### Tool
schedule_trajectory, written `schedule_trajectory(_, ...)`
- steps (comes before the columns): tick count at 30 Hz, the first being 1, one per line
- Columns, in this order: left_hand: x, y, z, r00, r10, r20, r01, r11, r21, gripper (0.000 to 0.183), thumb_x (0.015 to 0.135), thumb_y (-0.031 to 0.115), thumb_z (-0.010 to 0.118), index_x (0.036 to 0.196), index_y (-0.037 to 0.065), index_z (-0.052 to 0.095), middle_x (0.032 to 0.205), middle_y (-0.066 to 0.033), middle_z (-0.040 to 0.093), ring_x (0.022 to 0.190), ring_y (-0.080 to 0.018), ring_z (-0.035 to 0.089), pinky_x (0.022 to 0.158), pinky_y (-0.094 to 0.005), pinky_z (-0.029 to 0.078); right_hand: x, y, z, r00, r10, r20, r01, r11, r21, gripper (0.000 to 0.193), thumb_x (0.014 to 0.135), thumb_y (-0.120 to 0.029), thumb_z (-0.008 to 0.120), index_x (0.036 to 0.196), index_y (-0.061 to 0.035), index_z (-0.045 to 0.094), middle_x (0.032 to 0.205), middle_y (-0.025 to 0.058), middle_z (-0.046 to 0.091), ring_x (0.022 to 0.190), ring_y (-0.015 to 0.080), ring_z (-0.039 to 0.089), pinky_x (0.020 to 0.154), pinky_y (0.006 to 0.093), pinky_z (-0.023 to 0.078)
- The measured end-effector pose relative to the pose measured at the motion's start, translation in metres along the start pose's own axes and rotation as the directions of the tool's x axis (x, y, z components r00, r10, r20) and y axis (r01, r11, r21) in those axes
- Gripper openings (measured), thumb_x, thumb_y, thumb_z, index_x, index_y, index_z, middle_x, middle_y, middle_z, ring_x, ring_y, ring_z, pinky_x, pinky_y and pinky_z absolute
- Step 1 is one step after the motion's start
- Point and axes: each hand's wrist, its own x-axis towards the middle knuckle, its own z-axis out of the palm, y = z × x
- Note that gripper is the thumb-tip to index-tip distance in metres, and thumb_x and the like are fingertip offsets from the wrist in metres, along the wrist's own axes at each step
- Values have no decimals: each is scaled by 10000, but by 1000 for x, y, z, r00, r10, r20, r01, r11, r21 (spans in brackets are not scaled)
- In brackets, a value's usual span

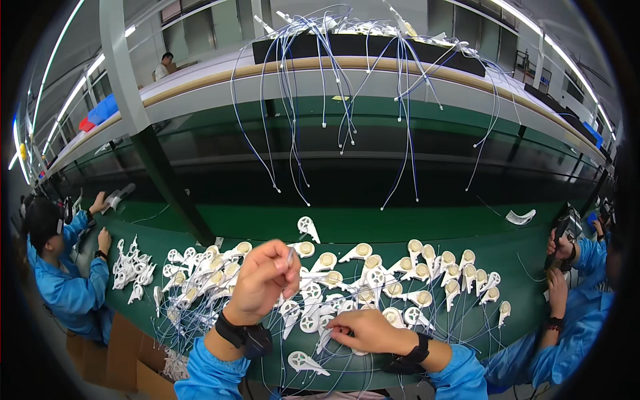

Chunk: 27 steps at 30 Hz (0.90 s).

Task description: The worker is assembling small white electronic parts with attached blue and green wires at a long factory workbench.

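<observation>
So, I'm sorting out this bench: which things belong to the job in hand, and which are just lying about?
Likely in the job:
Small thin item, pinched in the left hand
White part at the right hand
White parts with cream discs
Blue and white wires among them

Apparently just lying about:
Curved white piece, far right
Cardboard box, lower left
Blue item, upper left

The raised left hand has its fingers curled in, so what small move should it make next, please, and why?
Probably lower the left hand toward the right hand: the left is raised, pinching what looks like something grey, too small to identify, while the right's fingertips are at a white part.
</observation>
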Motion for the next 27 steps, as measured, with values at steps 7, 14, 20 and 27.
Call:
schedule_trajectory(7,1,55,0,971,225,76,-225,974,-8,143,906,180,503,853,63,440,680,-46,456,446,-142,445,401,-256,368,-15,2,29,985,-128,117,132,991,-21,176,861,-207,643,980,-82,682,861,67,680,749,245,663,607,335,526)
schedule_trajectory(14,-100,79,-76,901,380,-209,-380,924,41,156,913,186,478,830,80,399,665,-58,459,418,-155,423,386,-270,362,-24,5,42,965,-232,124,231,973,21,190,867,-216,618,986,-69,635,836,85,645,785,277,641,610,389,505)
schedule_trajectory(20,-184,72,-139,626,445,-641,-388,890,238,212,977,298,466,889,105,461,640,-14,440,404,-103,362,374,-234,322,-20,16,47,968,-240,70,247,962,-118,196,849,-228,649,967,-76,613,875,62,594,771,253,629,597,364,498)
schedule_trajectory(27,-185,54,-122,413,592,-692,-365,804,470,230,988,301,482,889,93,497,602,10,404,427,-57,324,382,-200,279,-19,-3,38,969,-245,-14,240,960,-147,179,840,-213,647,938,-77,586,839,69,531,759,244,595,584,360,486)
